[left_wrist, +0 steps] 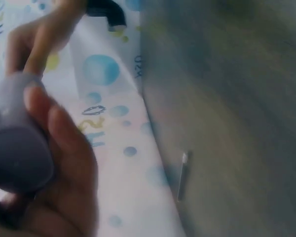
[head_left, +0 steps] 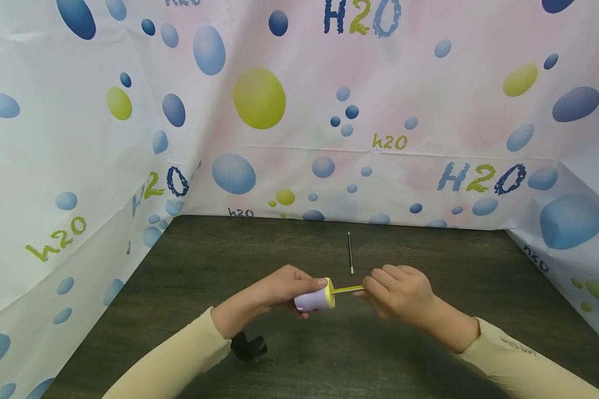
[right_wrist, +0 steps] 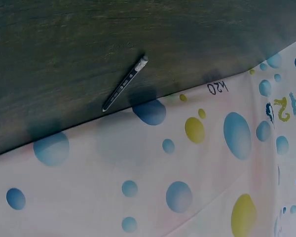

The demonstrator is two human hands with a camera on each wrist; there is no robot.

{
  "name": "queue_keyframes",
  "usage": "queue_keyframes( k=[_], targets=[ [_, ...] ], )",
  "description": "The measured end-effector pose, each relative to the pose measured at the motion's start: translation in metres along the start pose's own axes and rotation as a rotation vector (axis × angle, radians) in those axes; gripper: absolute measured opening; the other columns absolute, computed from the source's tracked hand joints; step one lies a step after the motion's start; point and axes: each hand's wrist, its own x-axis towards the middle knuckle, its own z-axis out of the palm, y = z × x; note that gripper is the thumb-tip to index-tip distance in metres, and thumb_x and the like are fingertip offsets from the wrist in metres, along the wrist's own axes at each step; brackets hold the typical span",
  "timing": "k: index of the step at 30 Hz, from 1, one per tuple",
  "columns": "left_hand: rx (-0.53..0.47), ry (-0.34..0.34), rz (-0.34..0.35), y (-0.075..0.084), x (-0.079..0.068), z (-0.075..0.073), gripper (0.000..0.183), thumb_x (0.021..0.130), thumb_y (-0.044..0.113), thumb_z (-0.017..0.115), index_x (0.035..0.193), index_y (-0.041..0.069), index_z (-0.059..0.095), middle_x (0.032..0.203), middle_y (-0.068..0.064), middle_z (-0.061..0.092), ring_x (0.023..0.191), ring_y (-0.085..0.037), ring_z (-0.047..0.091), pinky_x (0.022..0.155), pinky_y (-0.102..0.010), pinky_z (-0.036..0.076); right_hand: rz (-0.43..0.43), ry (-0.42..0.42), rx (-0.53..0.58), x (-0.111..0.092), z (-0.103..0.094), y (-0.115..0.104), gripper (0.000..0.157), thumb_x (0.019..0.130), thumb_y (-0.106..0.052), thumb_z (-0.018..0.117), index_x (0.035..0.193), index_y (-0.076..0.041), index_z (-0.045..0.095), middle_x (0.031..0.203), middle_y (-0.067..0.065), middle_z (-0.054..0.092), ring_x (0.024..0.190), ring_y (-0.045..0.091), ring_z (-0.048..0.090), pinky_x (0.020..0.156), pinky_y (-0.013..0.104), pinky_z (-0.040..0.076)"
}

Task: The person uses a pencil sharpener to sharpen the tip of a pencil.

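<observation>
My left hand (head_left: 292, 288) grips a small lilac pencil sharpener (head_left: 310, 300), a cylinder with a yellow rim, its thumb along the top. The sharpener lies roughly sideways over the table, yellow end facing right. My right hand (head_left: 401, 292), fingers curled, pinches a yellow pencil (head_left: 348, 289) whose far end meets the yellow end of the sharpener. In the left wrist view the sharpener's lilac body (left_wrist: 19, 123) is close up and blurred, with the right hand (left_wrist: 47, 37) beyond it. The right wrist view shows neither hand.
A dark pencil with a pale eraser end (head_left: 350, 253) lies on the dark wooden table (head_left: 259, 244) beyond the hands. White sheeting (head_left: 299, 183) printed with bubbles and H2O lettering rises behind the table and along its sides. A black wrist device (head_left: 248, 347) hangs below the left wrist.
</observation>
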Motion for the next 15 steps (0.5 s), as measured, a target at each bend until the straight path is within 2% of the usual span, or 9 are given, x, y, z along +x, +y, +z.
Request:
queue_keyframes(
  k=[2,4,6,8,10,12,14,15],
  targets=[
    [0.094,0.098,0.092,-0.001,-0.001,0.004,0.043,0.1,0.034,0.066,0.112,-0.006,0.074,0.087,-0.013,0.072,0.062,-0.009,0.065,0.067,-0.037,0.062,0.062,-0.045,0.027,-0.003,0.001,-0.002,0.047,0.11,-0.034,0.047,0.068,-0.014,0.055,0.056,-0.006,0.046,0.045,0.007,0.036,0.04,0.019,0.031],
    [0.205,0.207,0.202,-0.002,-0.002,0.008,0.039,0.095,0.031,0.072,0.113,-0.004,0.075,0.091,-0.015,0.074,0.066,-0.008,0.064,0.065,-0.033,0.06,0.154,-0.113,0.061,-0.005,0.001,-0.004,0.052,0.11,-0.042,0.042,0.067,-0.016,0.053,0.054,-0.007,0.044,0.043,0.005,0.035,0.04,0.017,0.027],
    [0.385,0.331,0.362,-0.004,-0.002,0.013,0.038,0.089,0.029,0.079,0.111,-0.001,0.076,0.093,-0.014,0.077,0.068,-0.009,0.062,0.061,-0.025,0.054,0.29,-0.213,0.122,-0.005,-0.001,-0.008,0.056,0.109,-0.05,0.037,0.065,-0.019,0.052,0.052,-0.01,0.042,0.043,0.0,0.03,0.041,0.014,0.02],
    [0.632,0.459,0.567,-0.007,-0.001,0.016,0.041,0.083,0.034,0.085,0.109,0.002,0.076,0.095,-0.009,0.078,0.07,-0.01,0.064,0.059,-0.019,0.05,0.466,-0.362,0.239,-0.004,-0.005,-0.011,0.057,0.105,-0.058,0.037,0.064,-0.021,0.051,0.051,-0.014,0.038,0.045,-0.005,0.025,0.043,0.013,0.017],
    [0.915,0.6,0.817,-0.011,0.001,0.015,0.047,0.077,0.039,0.089,0.106,0.005,0.076,0.093,-0.005,0.077,0.073,-0.011,0.067,0.061,-0.018,0.052,0.68,-0.546,0.446,-0.001,-0.009,-0.012,0.054,0.105,-0.056,0.044,0.063,-0.021,0.052,0.052,-0.016,0.035,0.047,-0.006,0.022,0.045,0.014,0.017],
    [1.141,0.725,1.062,-0.014,0.005,0.012,0.055,0.07,0.046,0.093,0.104,0.006,0.075,0.092,-0.002,0.075,0.075,-0.011,0.069,0.065,-0.02,0.056,0.911,-0.723,0.744,0.002,-0.013,-0.01,0.052,0.106,-0.046,0.051,0.063,-0.018,0.049,0.053,-0.015,0.032,0.049,-0.003,0.021,0.047,0.018,0.019],
    [1.302,0.802,1.274,-0.017,0.008,0.007,0.062,0.067,0.052,0.093,0.104,0.006,0.074,0.091,-0.002,0.073,0.077,-0.011,0.07,0.07,-0.024,0.059,1.148,-0.89,1.06,0.004,-0.014,-0.004,0.049,0.105,-0.035,0.057,0.061,-0.016,0.046,0.054,-0.013,0.029,0.047,0.001,0.02,0.047,0.02,0.02],
    [1.349,0.811,1.349,-0.018,0.009,0.004,0.064,0.067,0.054,0.092,0.104,0.006,0.073,0.091,-0.001,0.072,0.077,-0.011,0.07,0.071,-0.024,0.06,1.246,-0.965,1.19,0.004,-0.014,-0.001,0.047,0.104,-0.031,0.057,0.061,-0.015,0.045,0.054,-0.012,0.029,0.047,0.003,0.019,0.046,0.021,0.02]
  ],
)
